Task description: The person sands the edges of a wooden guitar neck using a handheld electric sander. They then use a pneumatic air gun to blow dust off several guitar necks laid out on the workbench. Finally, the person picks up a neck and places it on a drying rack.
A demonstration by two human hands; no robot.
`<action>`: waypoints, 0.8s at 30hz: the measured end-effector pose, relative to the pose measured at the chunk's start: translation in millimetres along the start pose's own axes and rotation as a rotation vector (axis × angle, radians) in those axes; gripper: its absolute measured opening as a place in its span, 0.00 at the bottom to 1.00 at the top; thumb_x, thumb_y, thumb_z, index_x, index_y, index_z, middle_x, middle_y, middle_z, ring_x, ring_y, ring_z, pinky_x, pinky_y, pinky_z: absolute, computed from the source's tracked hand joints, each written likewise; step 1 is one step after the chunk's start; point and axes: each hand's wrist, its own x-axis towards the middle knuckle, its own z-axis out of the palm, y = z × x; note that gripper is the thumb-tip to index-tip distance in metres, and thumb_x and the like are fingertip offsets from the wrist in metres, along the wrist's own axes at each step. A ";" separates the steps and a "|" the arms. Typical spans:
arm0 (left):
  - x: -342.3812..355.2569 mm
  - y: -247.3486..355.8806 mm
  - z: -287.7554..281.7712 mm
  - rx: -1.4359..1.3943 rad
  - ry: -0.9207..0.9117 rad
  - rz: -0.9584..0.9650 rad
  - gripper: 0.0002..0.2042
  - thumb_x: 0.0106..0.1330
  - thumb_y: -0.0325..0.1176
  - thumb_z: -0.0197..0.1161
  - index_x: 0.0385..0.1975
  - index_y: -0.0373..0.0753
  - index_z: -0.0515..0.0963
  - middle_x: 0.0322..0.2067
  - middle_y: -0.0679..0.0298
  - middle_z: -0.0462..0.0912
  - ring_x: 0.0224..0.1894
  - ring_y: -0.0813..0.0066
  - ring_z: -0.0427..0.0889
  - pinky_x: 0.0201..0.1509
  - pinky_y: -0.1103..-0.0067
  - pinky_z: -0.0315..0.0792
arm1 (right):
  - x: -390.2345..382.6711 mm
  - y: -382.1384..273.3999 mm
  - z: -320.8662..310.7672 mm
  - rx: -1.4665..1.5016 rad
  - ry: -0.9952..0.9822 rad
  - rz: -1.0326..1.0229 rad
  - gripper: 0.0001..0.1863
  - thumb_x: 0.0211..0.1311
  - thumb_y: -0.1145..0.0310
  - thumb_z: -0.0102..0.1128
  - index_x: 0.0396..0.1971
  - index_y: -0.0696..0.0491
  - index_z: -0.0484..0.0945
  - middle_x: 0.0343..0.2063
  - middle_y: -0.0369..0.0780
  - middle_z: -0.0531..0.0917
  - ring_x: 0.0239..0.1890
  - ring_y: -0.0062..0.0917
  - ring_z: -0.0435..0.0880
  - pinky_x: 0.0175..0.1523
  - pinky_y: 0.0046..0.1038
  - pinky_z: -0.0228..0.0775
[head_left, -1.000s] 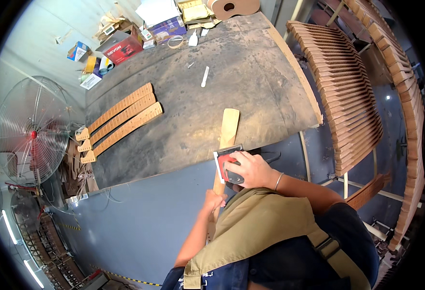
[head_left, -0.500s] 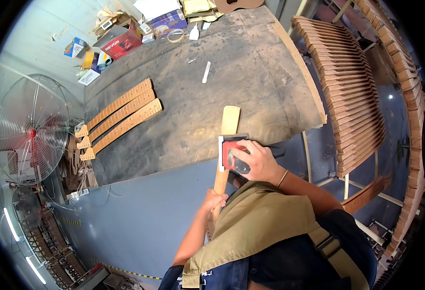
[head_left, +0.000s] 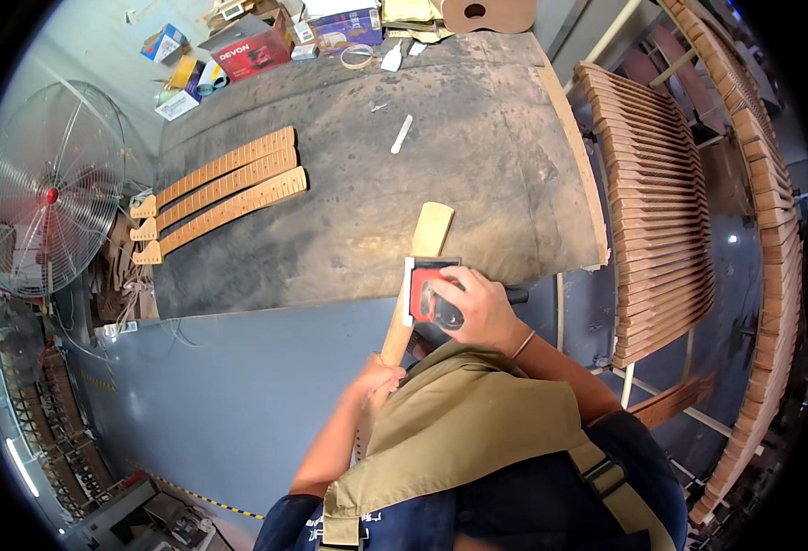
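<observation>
Fingers of the right hand [head_left: 479, 308] are curled over the top of a red and black electric sander [head_left: 431, 294], gripping it firmly and pressing it down on a pale wooden guitar neck [head_left: 415, 275]. The sander sits crosswise on the neck, just off the near edge of the workbench [head_left: 477, 184]. The left hand [head_left: 378, 376] is closed round the lower end of the same neck, close to the person's chest, below and a little left of the sander. The neck runs from that hand up past the sander, and its broad, lighter end lies on the bench top near the front edge.

Three more guitar necks [head_left: 215, 197] with fretboards lie side by side towards the left end of the bench, well apart from the hands. A small white stick [head_left: 401, 134] lies near the middle towards the far edge. Cardboard boxes [head_left: 248, 46] crowd the far left corner. A floor fan [head_left: 41, 188] stands off the left end, and racks of stacked wooden necks [head_left: 661, 220] run along the right side.
</observation>
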 end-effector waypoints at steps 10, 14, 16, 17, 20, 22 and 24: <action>19.7 -27.8 -5.5 -0.173 -0.084 0.013 0.11 0.54 0.27 0.77 0.26 0.29 0.79 0.18 0.58 0.82 0.17 0.71 0.80 0.23 0.72 0.76 | 8.6 -7.9 -5.9 -0.004 0.008 0.036 0.26 0.49 0.59 0.77 0.51 0.45 0.82 0.50 0.42 0.80 0.46 0.39 0.85 0.44 0.38 0.82; 25.0 -31.9 -14.6 -0.215 -0.257 0.028 0.11 0.55 0.26 0.77 0.28 0.32 0.79 0.18 0.59 0.82 0.18 0.71 0.80 0.24 0.73 0.76 | -0.2 -9.7 -0.4 0.069 -0.081 -0.005 0.27 0.50 0.57 0.78 0.51 0.44 0.82 0.51 0.41 0.80 0.48 0.39 0.85 0.44 0.39 0.82; 27.4 -34.6 -17.0 -0.230 -0.287 0.039 0.10 0.55 0.25 0.77 0.27 0.33 0.79 0.19 0.59 0.82 0.18 0.71 0.80 0.25 0.73 0.76 | -1.6 -7.7 -4.1 0.080 -0.130 -0.019 0.27 0.50 0.56 0.78 0.51 0.44 0.82 0.51 0.41 0.80 0.48 0.39 0.85 0.44 0.39 0.81; 29.6 -35.2 -18.0 -0.220 -0.310 0.026 0.09 0.55 0.24 0.76 0.28 0.34 0.79 0.19 0.60 0.82 0.18 0.71 0.80 0.25 0.74 0.76 | -1.1 -7.6 -5.8 0.086 -0.154 -0.026 0.26 0.51 0.56 0.78 0.51 0.44 0.82 0.51 0.42 0.80 0.48 0.39 0.85 0.44 0.39 0.81; 30.3 -34.0 -17.3 -0.240 -0.365 0.005 0.08 0.56 0.23 0.75 0.30 0.35 0.79 0.20 0.61 0.81 0.18 0.72 0.79 0.25 0.75 0.75 | 14.4 -12.8 -7.9 0.040 0.002 0.038 0.29 0.48 0.59 0.80 0.52 0.48 0.82 0.53 0.42 0.81 0.48 0.40 0.86 0.45 0.38 0.82; 29.0 -31.7 -17.1 -0.288 -0.384 0.022 0.09 0.56 0.23 0.75 0.31 0.35 0.80 0.19 0.61 0.80 0.17 0.71 0.78 0.24 0.74 0.73 | 13.6 -15.1 -2.8 0.070 0.046 0.063 0.30 0.47 0.60 0.82 0.52 0.49 0.82 0.53 0.43 0.82 0.47 0.40 0.87 0.45 0.37 0.83; 37.2 -43.3 -17.6 -0.334 -0.440 0.048 0.10 0.56 0.22 0.74 0.34 0.35 0.79 0.19 0.62 0.80 0.18 0.72 0.78 0.24 0.74 0.73 | -4.5 -20.0 4.4 0.099 -0.060 0.001 0.30 0.47 0.61 0.82 0.52 0.49 0.82 0.52 0.43 0.82 0.47 0.40 0.88 0.44 0.36 0.83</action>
